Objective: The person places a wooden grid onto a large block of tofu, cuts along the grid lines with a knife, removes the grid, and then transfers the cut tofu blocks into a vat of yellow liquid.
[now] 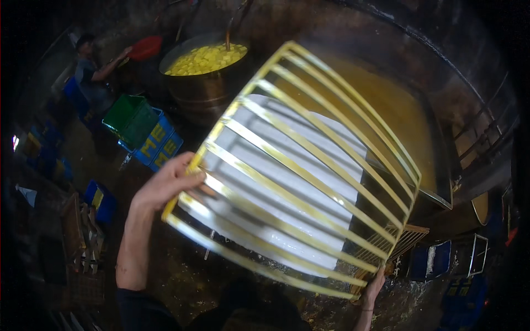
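Both my hands hold up a yellow slatted rack [223, 122], tilted, with its slats running from upper left to lower right. My left hand [170, 181] grips the left edge, thumb over the frame and some fingers behind the slats. At the lower right corner, my right hand [373, 287] is closed on the rack, partly hidden by it. Through the gaps shows a pale, wet-looking white sheet or panel [309, 194]; whether it touches the rack, I cannot tell.
A large pot [201, 91] of yellow chunks stands far left of centre. Beyond the rack lies a wide vat [381, 105] of brownish-yellow liquid. A green crate [130, 117] sits on blue crates [157, 146]. Far left, a person [94, 74] holds a red basin [146, 48]. A wooden rack [397, 243] lies lower right.
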The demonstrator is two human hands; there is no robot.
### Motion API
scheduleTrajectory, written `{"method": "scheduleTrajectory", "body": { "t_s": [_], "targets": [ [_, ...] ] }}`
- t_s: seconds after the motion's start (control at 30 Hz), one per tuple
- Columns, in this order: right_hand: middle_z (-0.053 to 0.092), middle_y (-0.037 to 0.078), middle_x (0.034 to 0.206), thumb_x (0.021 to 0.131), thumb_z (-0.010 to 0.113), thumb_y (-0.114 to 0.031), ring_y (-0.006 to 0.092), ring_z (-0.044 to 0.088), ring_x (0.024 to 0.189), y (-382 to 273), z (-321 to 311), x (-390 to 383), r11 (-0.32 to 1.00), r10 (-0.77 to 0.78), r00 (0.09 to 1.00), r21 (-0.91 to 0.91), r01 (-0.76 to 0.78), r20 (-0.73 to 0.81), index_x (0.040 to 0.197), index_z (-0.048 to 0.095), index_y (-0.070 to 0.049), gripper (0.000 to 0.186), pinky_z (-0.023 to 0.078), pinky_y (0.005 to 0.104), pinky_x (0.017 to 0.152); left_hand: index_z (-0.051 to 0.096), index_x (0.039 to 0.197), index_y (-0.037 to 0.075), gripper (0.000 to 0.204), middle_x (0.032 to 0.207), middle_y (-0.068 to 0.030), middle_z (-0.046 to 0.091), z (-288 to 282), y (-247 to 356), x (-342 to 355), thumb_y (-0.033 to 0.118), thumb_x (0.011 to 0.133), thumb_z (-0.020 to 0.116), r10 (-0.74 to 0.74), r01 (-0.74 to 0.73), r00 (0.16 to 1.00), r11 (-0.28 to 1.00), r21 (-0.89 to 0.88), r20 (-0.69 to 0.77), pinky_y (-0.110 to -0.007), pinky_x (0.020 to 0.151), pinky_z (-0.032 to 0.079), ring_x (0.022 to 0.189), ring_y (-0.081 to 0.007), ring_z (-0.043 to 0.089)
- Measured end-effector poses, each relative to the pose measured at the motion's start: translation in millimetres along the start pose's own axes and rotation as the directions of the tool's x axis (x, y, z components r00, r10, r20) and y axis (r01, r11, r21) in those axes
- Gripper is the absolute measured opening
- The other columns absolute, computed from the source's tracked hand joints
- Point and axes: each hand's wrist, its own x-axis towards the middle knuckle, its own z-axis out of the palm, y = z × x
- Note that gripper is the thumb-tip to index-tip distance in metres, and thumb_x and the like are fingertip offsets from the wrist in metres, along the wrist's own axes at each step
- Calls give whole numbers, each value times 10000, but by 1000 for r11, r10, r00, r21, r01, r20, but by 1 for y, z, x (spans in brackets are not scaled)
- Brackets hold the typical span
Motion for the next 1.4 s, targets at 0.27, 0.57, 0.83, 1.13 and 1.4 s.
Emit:
{"method": "scheduleTrajectory", "body": {
  "t_s": [0.27, 0.57, 0.83, 1.13, 1.4],
  "targets": [
    [439, 152, 1455, 979, 527, -377, 274, 442, 1318, -78, -26, -20, 959, 127, 975, 229, -168, 182, 1466, 354, -14, 631, 402, 404, 1028, 464, 1266, -7, 396, 881, -187, 641, 343, -89, -37, 220, 959, 566, 285, -403, 897, 841, 360, 339, -401, 619, 499, 782, -255, 666],
    [678, 222, 1005, 730, 540, 2, 377, 648, 990, 78, -4, 33, 782, 256, 964, -573, -247, -66, 1113, 587, 25, 387, 487, 403, 864, 263, 1411, -66, 742, 1204, -332, 528, 507, -377, -48, 255, 860, 643, -297, 9, 821, 861, 508, 488, -464, 920, 475, 1094, -440, 567],
    [681, 210, 1007, 798, 593, -48, 315, 662, 917, 259, -4, 73, 759, 369, 926, -602, -248, 83, 1132, 596, 0, 337, 497, 397, 800, 213, 1508, 53, 794, 1390, -222, 497, 331, -350, -99, 314, 898, 648, -467, 326, 883, 683, 654, 48, -417, 1027, 445, 1224, -404, 529],
    [621, 58, 975, 930, 604, -93, 127, 577, 866, -50, 70, -51, 993, -10, 999, -121, 16, 48, 1117, 615, -7, 207, 491, 269, 779, 322, 1459, 20, 720, 1276, -204, 593, 138, -411, -189, 120, 827, 652, -411, 501, 864, 766, 404, -290, -357, 951, 472, 1116, -288, 618],
    [649, 232, 1123, 877, 684, -132, 342, 639, 1034, -81, 166, -143, 835, -399, 906, -465, 294, -144, 1205, 601, 37, 378, 488, 369, 895, 385, 1422, 22, 630, 1228, -165, 620, 58, -404, -97, 108, 855, 644, -340, 401, 916, 782, 477, -213, -343, 944, 468, 1106, -250, 613]
  ]
}}
